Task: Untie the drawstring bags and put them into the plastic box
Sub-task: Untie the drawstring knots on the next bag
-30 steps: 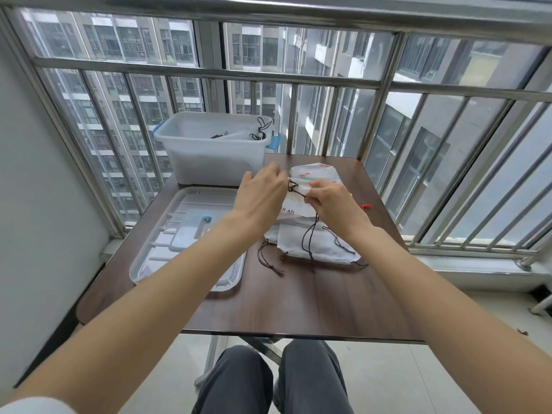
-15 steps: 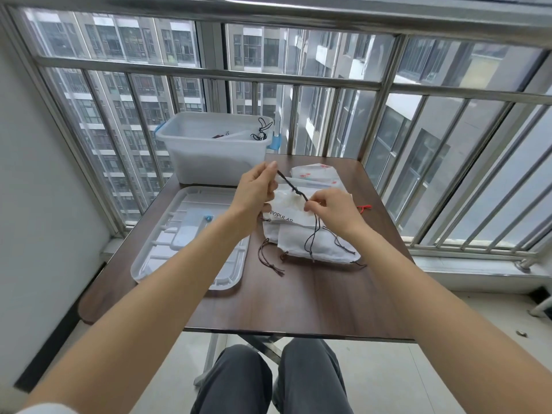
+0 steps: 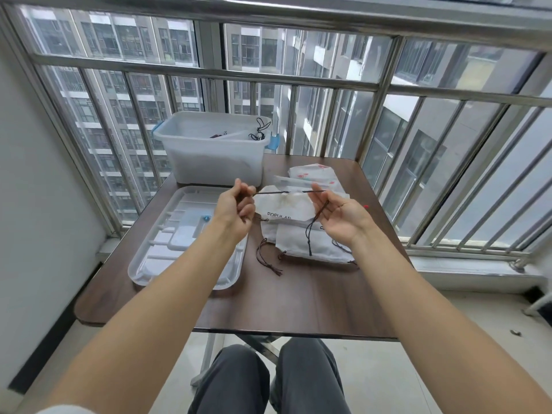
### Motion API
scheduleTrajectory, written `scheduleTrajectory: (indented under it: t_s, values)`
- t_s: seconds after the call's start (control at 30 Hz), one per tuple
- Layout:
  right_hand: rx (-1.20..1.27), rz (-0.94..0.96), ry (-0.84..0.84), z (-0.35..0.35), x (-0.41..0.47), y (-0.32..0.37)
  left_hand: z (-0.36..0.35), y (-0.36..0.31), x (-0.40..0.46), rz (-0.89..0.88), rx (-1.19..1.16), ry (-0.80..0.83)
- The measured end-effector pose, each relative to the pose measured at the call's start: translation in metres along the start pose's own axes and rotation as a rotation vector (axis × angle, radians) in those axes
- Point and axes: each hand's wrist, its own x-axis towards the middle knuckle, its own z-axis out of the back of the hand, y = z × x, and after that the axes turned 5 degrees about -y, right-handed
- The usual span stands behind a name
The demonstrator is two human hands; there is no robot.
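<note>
At the left of the dark wooden table (image 3: 298, 300) lies a clear plastic lid (image 3: 167, 249), flat and underside up, with a small blue piece on it. The left forearm crosses over its right edge. Behind the lid, at the table's far edge against the window bars (image 3: 209, 94), stands the translucent plastic box (image 3: 215, 156) with blue latches; a white bag and dark cords already lie inside it.

The left hand (image 3: 234, 207) is raised above the table between the lid and the bags, its thumb and forefinger pinching one end of a dark drawstring (image 3: 280, 192), the other fingers curled in. The cord runs taut and level to the right hand (image 3: 340, 216), which is palm up with fingers loosely bent; the cord crosses its fingertips and a loose length hangs down from it over the bags, but whether it truly pinches the cord cannot be told.

Beneath the cord sits the pile of white drawstring bags (image 3: 301, 234), the top one printed POPULAR, with loose cord ends (image 3: 268, 261) trailing onto the table in front. Further back lies a bag with red print (image 3: 313, 171), near the right edge
</note>
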Motion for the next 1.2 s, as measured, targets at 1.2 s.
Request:
scheduleTrajectory:
  t_s: [1.2]
  values:
    - [-0.891,0.519,0.020,-0.017,-0.002,-0.022,-0.002,0.008,-0.017,-0.266,1.505,0.251]
